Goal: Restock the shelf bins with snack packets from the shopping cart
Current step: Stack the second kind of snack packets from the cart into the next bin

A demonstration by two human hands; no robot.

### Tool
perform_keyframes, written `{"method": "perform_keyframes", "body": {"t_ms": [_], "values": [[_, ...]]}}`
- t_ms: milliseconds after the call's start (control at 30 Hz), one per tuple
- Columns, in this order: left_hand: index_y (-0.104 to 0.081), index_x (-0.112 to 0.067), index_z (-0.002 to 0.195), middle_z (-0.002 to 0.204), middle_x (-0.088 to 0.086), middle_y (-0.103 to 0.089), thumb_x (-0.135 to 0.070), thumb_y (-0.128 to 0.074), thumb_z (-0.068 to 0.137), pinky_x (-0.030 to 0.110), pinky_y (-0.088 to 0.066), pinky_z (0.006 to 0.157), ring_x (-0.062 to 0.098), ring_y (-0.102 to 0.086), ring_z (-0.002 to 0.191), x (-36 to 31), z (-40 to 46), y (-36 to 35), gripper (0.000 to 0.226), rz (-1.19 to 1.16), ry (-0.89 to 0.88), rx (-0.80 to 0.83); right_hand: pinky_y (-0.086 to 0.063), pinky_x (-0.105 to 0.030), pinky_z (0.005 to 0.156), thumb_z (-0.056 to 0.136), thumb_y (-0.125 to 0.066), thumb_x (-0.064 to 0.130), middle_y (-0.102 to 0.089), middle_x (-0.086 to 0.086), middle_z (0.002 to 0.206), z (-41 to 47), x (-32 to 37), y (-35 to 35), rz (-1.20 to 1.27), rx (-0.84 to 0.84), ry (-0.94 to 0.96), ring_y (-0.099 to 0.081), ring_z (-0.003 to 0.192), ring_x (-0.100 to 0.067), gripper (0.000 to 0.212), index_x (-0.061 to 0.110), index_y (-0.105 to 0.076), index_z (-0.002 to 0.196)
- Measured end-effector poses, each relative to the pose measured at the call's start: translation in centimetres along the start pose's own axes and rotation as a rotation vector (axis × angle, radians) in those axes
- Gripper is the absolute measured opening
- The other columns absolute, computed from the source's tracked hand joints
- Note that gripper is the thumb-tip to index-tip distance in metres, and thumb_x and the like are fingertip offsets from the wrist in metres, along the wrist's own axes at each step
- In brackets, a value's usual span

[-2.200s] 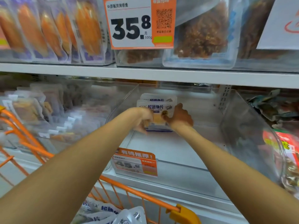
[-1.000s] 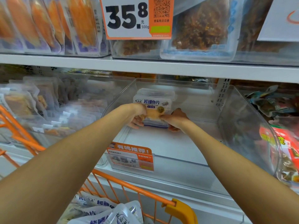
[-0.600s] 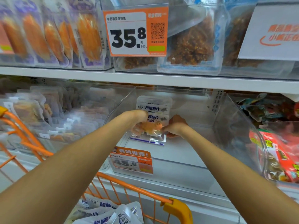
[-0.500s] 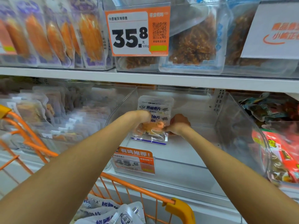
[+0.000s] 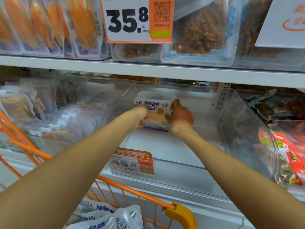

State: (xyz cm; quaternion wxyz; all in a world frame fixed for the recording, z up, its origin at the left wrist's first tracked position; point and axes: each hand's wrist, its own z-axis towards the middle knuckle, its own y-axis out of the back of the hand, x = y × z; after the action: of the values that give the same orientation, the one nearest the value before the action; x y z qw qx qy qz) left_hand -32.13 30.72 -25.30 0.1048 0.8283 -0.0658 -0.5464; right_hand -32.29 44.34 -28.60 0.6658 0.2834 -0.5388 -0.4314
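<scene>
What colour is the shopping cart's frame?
Orange, with a yellow-orange corner piece; the shopping cart shows in the head view, at the bottom left.

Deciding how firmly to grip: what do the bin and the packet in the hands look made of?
Shelf bin: clear, glossy rigid plastic, probably acrylic; neighbouring goods show through its walls. Fish-slice packet, held by left hand and right hand: thin shiny plastic film, seemingly soft, with a transparent window.

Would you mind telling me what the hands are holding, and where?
Both hands, left hand and right hand, grip one snack packet by its side edges.
</scene>
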Motion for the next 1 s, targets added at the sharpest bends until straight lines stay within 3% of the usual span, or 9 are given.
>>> {"method": "perform_keyframes", "body": {"t_ms": [67, 167, 233, 333, 433, 600, 733, 867, 1000], "values": [[-0.041, -0.009, 0.123, 0.087, 0.009, -0.046, 0.000, -0.035, 0.097, 0.038, -0.042, 0.098, 0.019, -0.048, 0.076, 0.2, -0.1, 0.4, 0.028, 0.023, 0.029, 0.036, -0.053, -0.041, 0.077, 0.093, -0.057, 0.025, -0.064, -0.011, 0.110, 0.0, -0.1, -0.2, -0.019, 0.029, -0.007, -0.063, 0.095, -0.032, 0.034, 0.011, -0.041, 0.120], [-0.034, -0.005, 0.139, 0.120, 0.019, -0.045, -0.001, -0.037, 0.097, 0.040, -0.040, 0.103, 0.032, -0.048, 0.122, 0.4, -0.3, 0.9, 0.041, 0.068, 0.041, 0.091, -0.053, -0.039, 0.073, 0.089, -0.060, 0.029, -0.062, -0.010, 0.111, 0.0, -0.5, -0.5, 0.027, 0.105, -0.083, -0.062, 0.097, -0.031, 0.041, 0.012, -0.039, 0.120], [-0.033, -0.002, 0.140, 0.121, 0.019, -0.043, -0.004, -0.038, 0.098, 0.040, -0.041, 0.103, 0.034, -0.044, 0.129, 0.6, -0.2, 1.0, 0.042, 0.094, 0.063, 0.107, -0.050, -0.036, 0.070, 0.085, -0.064, 0.030, -0.061, -0.009, 0.112, 0.1, -0.6, -0.6, 0.073, 0.148, -0.119, -0.061, 0.098, -0.030, 0.048, 0.012, -0.038, 0.121], [-0.033, -0.002, 0.140, 0.132, 0.021, -0.044, -0.007, -0.041, 0.098, 0.040, -0.042, 0.101, 0.033, -0.045, 0.128, 0.7, 0.0, 1.2, 0.043, 0.105, 0.080, 0.111, -0.049, -0.035, 0.070, 0.083, -0.066, 0.035, -0.059, -0.008, 0.113, 0.3, -0.7, -0.7, 0.148, 0.179, -0.169, -0.060, 0.099, -0.028, 0.053, 0.012, -0.038, 0.122], [-0.039, -0.004, 0.135, 0.125, 0.015, -0.048, -0.009, -0.044, 0.097, 0.040, -0.043, 0.100, 0.030, -0.049, 0.123, 0.7, 0.0, 1.4, 0.038, 0.128, 0.085, 0.131, -0.051, -0.037, 0.077, 0.081, -0.066, 0.050, -0.058, -0.008, 0.116, 0.5, -1.1, -0.6, 0.203, 0.182, -0.206, -0.061, 0.102, -0.029, 0.065, 0.012, -0.038, 0.126], [-0.042, -0.010, 0.132, 0.118, 0.011, -0.052, -0.010, -0.045, 0.097, 0.040, -0.044, 0.092, 0.026, -0.054, 0.105, 0.5, -0.2, 1.7, 0.035, 0.181, 0.070, 0.153, -0.056, -0.039, 0.077, 0.072, -0.073, 0.044, -0.064, -0.002, 0.105, 0.5, -1.4, -0.7, 0.212, 0.230, -0.198, -0.064, 0.090, -0.024, 0.052, 0.017, -0.051, 0.112], [-0.038, -0.015, 0.137, 0.120, 0.008, -0.051, -0.015, -0.044, 0.099, 0.040, -0.045, 0.096, 0.023, -0.054, 0.104, 0.3, -0.5, 1.7, 0.038, 0.331, 0.045, 0.144, -0.058, -0.041, 0.076, 0.062, -0.073, 0.046, -0.063, -0.003, 0.103, 0.5, -1.1, -0.6, 0.232, 0.259, -0.214, -0.064, 0.089, -0.025, 0.059, 0.019, -0.051, 0.109], [-0.040, -0.014, 0.138, 0.128, 0.008, -0.054, -0.015, -0.043, 0.100, 0.039, -0.046, 0.096, 0.020, -0.055, 0.103, 0.3, -1.1, 1.8, 0.039, 0.393, 0.028, 0.143, -0.052, -0.035, 0.071, 0.072, -0.073, 0.047, -0.060, -0.006, 0.105, 0.6, -1.2, 0.2, 0.250, 0.237, -0.248, -0.063, 0.093, -0.026, 0.063, 0.013, -0.044, 0.116], [-0.048, -0.011, 0.133, 0.121, 0.005, -0.061, -0.015, -0.046, 0.099, 0.033, -0.048, 0.088, 0.018, -0.059, 0.103, -0.2, -3.4, 2.3, 0.034, 0.324, -0.045, 0.148, -0.053, -0.037, 0.081, 0.082, -0.069, 0.040, -0.064, -0.006, 0.099, -0.7, -0.8, 2.2, 0.258, 0.239, -0.194, -0.066, 0.090, -0.027, 0.040, 0.012, -0.054, 0.107]]}}
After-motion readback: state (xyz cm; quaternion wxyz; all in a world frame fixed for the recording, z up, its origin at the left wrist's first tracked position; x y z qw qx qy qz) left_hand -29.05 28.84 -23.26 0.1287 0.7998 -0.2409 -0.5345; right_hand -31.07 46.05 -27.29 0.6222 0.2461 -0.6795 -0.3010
